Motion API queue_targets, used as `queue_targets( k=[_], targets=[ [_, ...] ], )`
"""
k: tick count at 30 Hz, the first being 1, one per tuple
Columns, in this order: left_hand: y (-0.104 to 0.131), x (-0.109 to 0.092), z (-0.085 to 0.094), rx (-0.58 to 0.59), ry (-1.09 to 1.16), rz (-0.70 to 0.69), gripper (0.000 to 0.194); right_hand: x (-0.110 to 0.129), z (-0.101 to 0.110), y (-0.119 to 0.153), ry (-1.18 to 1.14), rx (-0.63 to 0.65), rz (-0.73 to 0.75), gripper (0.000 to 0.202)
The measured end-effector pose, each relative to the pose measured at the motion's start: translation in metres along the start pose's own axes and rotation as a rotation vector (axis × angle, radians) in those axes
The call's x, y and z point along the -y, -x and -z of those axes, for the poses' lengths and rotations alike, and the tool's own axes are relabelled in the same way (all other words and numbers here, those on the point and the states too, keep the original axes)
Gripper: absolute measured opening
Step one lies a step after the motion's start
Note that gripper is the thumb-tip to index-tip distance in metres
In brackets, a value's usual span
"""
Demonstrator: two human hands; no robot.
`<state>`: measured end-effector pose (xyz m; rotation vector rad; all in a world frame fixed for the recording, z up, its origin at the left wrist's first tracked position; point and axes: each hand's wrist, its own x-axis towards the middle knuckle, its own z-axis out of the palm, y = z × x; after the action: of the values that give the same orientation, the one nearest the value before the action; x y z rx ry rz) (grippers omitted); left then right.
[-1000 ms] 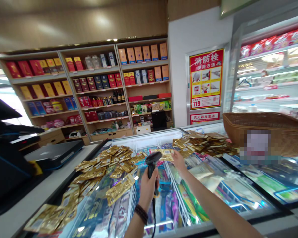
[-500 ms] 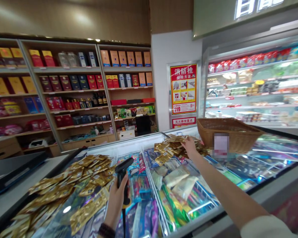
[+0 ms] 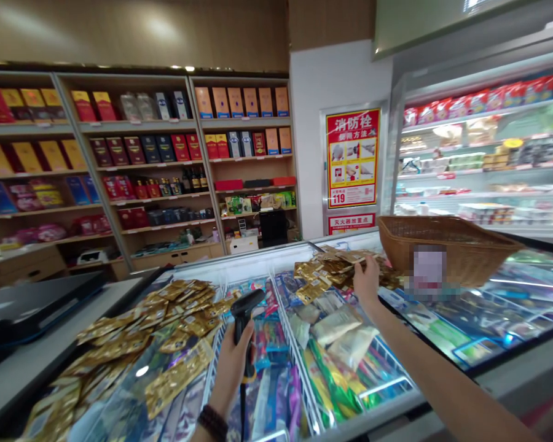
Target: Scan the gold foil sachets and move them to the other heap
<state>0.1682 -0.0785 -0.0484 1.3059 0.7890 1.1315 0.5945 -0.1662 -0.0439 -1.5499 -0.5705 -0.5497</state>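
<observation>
My left hand [image 3: 236, 353] is wrapped around a black handheld barcode scanner [image 3: 247, 302], its cable hanging down over the freezer. Reaching further off, my right hand [image 3: 367, 276] has its fingers bent onto a gold foil packet [image 3: 358, 258] at the edge of a small heap of gold packets [image 3: 320, 270]. The fingertips are partly hidden among the foil. On the left lies a larger spread of gold packets [image 3: 166, 319], with a single long gold packet [image 3: 179, 377] nearest me.
Beneath the packets is a chest freezer with white wire dividers [image 3: 299, 356] and bagged frozen goods [image 3: 338, 325]. A wicker basket [image 3: 465, 255] sits right of my right hand. At left stands a dark flat-topped device [image 3: 41, 307]. Boxed shelves [image 3: 142, 166] and a lit fridge [image 3: 483, 159] stand behind.
The view has turned slightly left, so things sit further right. My right hand stays at the small heap, its fingers now lower over the packets. The scanner remains in my left hand.
</observation>
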Motion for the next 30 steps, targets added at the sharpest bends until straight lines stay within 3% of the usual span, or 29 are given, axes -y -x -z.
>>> queue_targets(
  k=[3, 8, 11, 14, 17, 20, 22, 24, 30],
  targets=[
    [0.001, -0.018, 0.003, -0.008, 0.032, 0.012, 0.086, 0.009, -0.023, 0.023, -0.075, 0.01, -0.073, 0.064],
    [-0.005, -0.05, 0.031, -0.053, 0.092, -0.03, 0.084, 0.049, -0.087, 0.079, -0.207, 0.257, -0.011, 0.061],
    [-0.012, -0.067, 0.064, -0.135, 0.125, -0.08, 0.082, 0.091, -0.127, 0.13, -0.29, 0.501, 0.06, 0.06],
    [-0.018, -0.079, 0.104, -0.218, 0.102, -0.121, 0.08, 0.143, -0.152, 0.192, -0.349, 0.818, 0.227, 0.059],
    [-0.02, -0.084, 0.139, -0.302, 0.067, -0.147, 0.077, 0.191, -0.16, 0.256, -0.364, 1.145, 0.453, 0.064],
    [-0.019, -0.078, 0.161, -0.376, 0.037, -0.144, 0.075, 0.221, -0.159, 0.304, -0.316, 1.368, 0.641, 0.071],
    [-0.017, -0.07, 0.169, -0.42, 0.028, -0.127, 0.075, 0.227, -0.159, 0.322, -0.276, 1.422, 0.702, 0.068],
    [-0.016, -0.061, 0.172, -0.441, 0.025, -0.096, 0.076, 0.224, -0.162, 0.328, -0.261, 1.389, 0.671, 0.062],
    [-0.013, -0.047, 0.167, -0.427, 0.004, -0.051, 0.072, 0.194, -0.185, 0.295, -0.228, 1.161, 0.357, 0.065]
  ],
)
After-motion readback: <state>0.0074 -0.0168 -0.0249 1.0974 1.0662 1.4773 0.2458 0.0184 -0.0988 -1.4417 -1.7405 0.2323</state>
